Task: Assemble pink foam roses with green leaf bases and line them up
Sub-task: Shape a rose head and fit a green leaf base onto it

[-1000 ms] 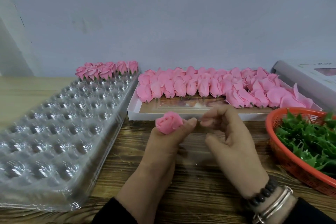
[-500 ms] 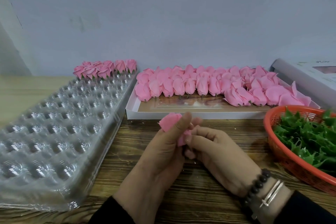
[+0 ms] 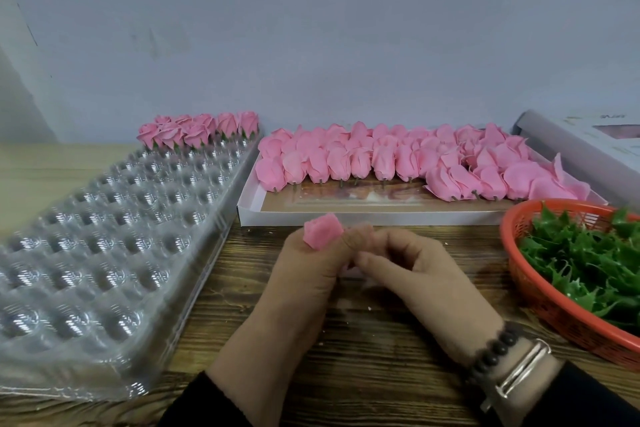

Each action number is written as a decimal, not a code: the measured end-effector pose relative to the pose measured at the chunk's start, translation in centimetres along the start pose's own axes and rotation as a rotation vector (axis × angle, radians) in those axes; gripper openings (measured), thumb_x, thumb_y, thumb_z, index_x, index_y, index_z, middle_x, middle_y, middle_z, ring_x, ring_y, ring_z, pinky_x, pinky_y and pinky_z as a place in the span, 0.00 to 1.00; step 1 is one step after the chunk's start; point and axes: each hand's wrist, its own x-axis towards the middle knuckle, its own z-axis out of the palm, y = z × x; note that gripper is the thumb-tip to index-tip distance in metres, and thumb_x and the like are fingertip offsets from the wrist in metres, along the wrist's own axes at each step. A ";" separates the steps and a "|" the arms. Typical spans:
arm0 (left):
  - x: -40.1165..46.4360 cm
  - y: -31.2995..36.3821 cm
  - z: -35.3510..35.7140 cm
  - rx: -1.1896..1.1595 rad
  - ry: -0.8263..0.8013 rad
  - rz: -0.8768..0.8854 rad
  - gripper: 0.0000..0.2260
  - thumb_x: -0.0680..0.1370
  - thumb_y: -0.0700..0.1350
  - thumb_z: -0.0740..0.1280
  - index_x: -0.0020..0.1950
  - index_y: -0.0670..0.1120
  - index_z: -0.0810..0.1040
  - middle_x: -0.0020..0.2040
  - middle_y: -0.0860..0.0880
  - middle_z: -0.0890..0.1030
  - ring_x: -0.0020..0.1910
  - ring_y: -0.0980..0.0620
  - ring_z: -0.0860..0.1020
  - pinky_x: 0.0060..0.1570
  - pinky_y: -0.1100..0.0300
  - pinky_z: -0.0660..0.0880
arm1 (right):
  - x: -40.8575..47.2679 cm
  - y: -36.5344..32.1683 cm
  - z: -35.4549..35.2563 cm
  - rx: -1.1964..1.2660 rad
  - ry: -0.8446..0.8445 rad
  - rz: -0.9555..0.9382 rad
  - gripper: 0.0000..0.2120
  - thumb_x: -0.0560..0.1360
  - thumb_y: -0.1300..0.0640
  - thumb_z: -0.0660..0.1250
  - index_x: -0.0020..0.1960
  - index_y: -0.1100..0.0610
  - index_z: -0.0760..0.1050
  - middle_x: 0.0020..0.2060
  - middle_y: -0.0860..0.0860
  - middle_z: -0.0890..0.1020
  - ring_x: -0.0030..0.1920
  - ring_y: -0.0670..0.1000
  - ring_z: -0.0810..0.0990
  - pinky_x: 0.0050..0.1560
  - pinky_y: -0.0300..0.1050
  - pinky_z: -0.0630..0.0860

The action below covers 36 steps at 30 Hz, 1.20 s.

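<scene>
Left hand pinched our pink foam rose above the wooden table; right hand curled at its base, grip unclear. We saw a plain grey wall behind, with clear blister tray left and orange leaf basket right.

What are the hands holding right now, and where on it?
The left hand grips a pink foam rose by its lower part, the bloom poking out above the fingers. The right hand pinches at its underside, hidden from view.

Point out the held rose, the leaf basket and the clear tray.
pink foam rose [image 3: 322,235], head view, on its petals above the thumb.
orange basket [image 3: 517,255], head view, on its left rim.
clear plastic tray [image 3: 104,246], head view, on its dimpled middle.
</scene>
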 end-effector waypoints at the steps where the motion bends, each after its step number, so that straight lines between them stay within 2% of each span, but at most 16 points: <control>1: 0.1 0.0 -0.3 0.138 0.035 0.076 0.09 0.70 0.40 0.72 0.40 0.33 0.80 0.39 0.35 0.81 0.38 0.44 0.80 0.41 0.56 0.78 | 0.0 0.0 0.0 -0.048 0.076 -0.059 0.05 0.70 0.66 0.69 0.42 0.57 0.78 0.36 0.51 0.81 0.38 0.45 0.77 0.41 0.32 0.73; 2: 0.1 0.0 -0.5 0.300 0.059 0.140 0.06 0.71 0.38 0.71 0.36 0.36 0.80 0.34 0.40 0.82 0.34 0.50 0.80 0.37 0.60 0.77 | 0.0 -0.1 0.0 -0.082 0.120 -0.117 0.09 0.70 0.67 0.68 0.45 0.55 0.77 0.39 0.51 0.80 0.41 0.45 0.77 0.45 0.33 0.73; 4: 0.2 0.1 -0.7 0.597 0.054 0.219 0.09 0.71 0.35 0.70 0.31 0.43 0.77 0.26 0.50 0.77 0.28 0.57 0.74 0.31 0.64 0.72 | -0.2 -0.3 0.0 -0.189 0.117 -0.242 0.17 0.70 0.67 0.70 0.53 0.49 0.75 0.47 0.48 0.79 0.48 0.44 0.76 0.52 0.32 0.71; 7: 0.2 0.0 -0.5 0.764 -0.020 0.206 0.03 0.70 0.34 0.70 0.42 0.40 0.78 0.34 0.49 0.79 0.35 0.54 0.76 0.38 0.57 0.76 | -0.5 -0.6 -0.1 -0.450 -0.013 -0.404 0.23 0.68 0.60 0.69 0.60 0.42 0.70 0.54 0.43 0.75 0.55 0.40 0.74 0.55 0.27 0.66; 10: 0.1 0.1 -0.6 0.927 -0.059 0.234 0.16 0.70 0.37 0.72 0.55 0.46 0.76 0.46 0.57 0.80 0.45 0.61 0.78 0.45 0.72 0.73 | -0.5 -0.6 -0.2 -0.573 -0.096 -0.453 0.20 0.69 0.59 0.67 0.58 0.44 0.73 0.54 0.40 0.74 0.57 0.37 0.72 0.57 0.26 0.65; 13: 0.0 0.1 -0.5 0.963 -0.088 0.243 0.33 0.68 0.36 0.74 0.70 0.49 0.65 0.53 0.61 0.77 0.53 0.61 0.76 0.53 0.72 0.71 | -0.5 -0.5 -0.4 -0.561 -0.088 -0.392 0.14 0.69 0.55 0.67 0.53 0.44 0.74 0.50 0.37 0.74 0.54 0.36 0.72 0.52 0.26 0.67; 16: 0.0 -0.2 -0.4 0.987 -0.082 0.210 0.42 0.69 0.38 0.73 0.75 0.53 0.53 0.53 0.59 0.77 0.56 0.57 0.76 0.53 0.69 0.69 | -0.4 -0.4 -0.7 -0.515 -0.074 -0.340 0.09 0.69 0.52 0.68 0.48 0.43 0.74 0.45 0.36 0.75 0.48 0.40 0.75 0.46 0.32 0.73; 18: 0.0 -0.3 -0.4 0.978 -0.090 0.198 0.44 0.69 0.40 0.73 0.75 0.57 0.49 0.54 0.54 0.80 0.54 0.56 0.77 0.53 0.67 0.71 | -0.4 -0.4 -0.7 -0.453 -0.074 -0.307 0.07 0.70 0.54 0.69 0.46 0.45 0.75 0.42 0.40 0.78 0.45 0.45 0.77 0.46 0.44 0.76; 20: -0.1 -0.2 -0.4 0.973 -0.094 0.205 0.45 0.68 0.42 0.74 0.72 0.65 0.48 0.51 0.53 0.81 0.51 0.56 0.78 0.53 0.64 0.73 | -0.4 -0.3 -0.7 -0.390 -0.066 -0.272 0.07 0.71 0.56 0.71 0.45 0.47 0.75 0.40 0.46 0.80 0.43 0.49 0.78 0.46 0.52 0.77; 23: -0.3 -0.1 -0.3 0.939 -0.097 0.221 0.46 0.66 0.44 0.75 0.66 0.73 0.47 0.45 0.54 0.79 0.47 0.57 0.78 0.52 0.60 0.75 | -0.4 -0.3 -0.5 -0.243 -0.053 -0.204 0.07 0.70 0.60 0.71 0.42 0.49 0.77 0.39 0.55 0.81 0.42 0.57 0.79 0.40 0.55 0.80; 25: -0.2 -0.1 -0.4 0.866 -0.087 0.230 0.44 0.63 0.45 0.76 0.64 0.74 0.52 0.43 0.56 0.77 0.43 0.58 0.78 0.47 0.61 0.76 | -0.2 -0.2 -0.6 -0.169 0.009 -0.193 0.07 0.70 0.63 0.71 0.40 0.51 0.78 0.37 0.55 0.82 0.39 0.57 0.80 0.37 0.52 0.80; 27: 0.0 -0.2 -0.6 0.776 -0.058 0.241 0.39 0.61 0.43 0.79 0.59 0.71 0.60 0.48 0.53 0.76 0.46 0.56 0.78 0.46 0.62 0.77 | 0.1 -0.2 -0.9 -0.127 0.102 -0.196 0.09 0.69 0.66 0.70 0.38 0.53 0.77 0.33 0.52 0.81 0.35 0.51 0.79 0.38 0.46 0.77; 30: 0.0 -0.1 -0.5 0.701 -0.034 0.331 0.25 0.62 0.47 0.75 0.50 0.62 0.66 0.53 0.48 0.74 0.51 0.52 0.77 0.49 0.61 0.77 | 0.5 -0.2 -1.3 -0.074 0.200 -0.173 0.09 0.69 0.68 0.70 0.37 0.55 0.75 0.30 0.50 0.75 0.34 0.50 0.72 0.39 0.42 0.71; 33: 0.0 0.1 -0.4 0.577 -0.103 0.356 0.15 0.67 0.41 0.72 0.45 0.56 0.69 0.49 0.45 0.77 0.46 0.48 0.80 0.45 0.53 0.77 | 0.6 0.1 -1.4 0.001 0.249 -0.121 0.10 0.69 0.68 0.69 0.36 0.56 0.73 0.29 0.49 0.72 0.34 0.50 0.70 0.37 0.38 0.71; 36: 0.1 0.1 -0.5 0.519 -0.105 0.345 0.09 0.68 0.41 0.70 0.43 0.51 0.73 0.41 0.50 0.79 0.39 0.53 0.79 0.41 0.53 0.76 | 0.6 0.2 -1.5 0.066 0.233 -0.085 0.08 0.70 0.68 0.69 0.37 0.58 0.74 0.27 0.46 0.74 0.31 0.47 0.72 0.35 0.36 0.73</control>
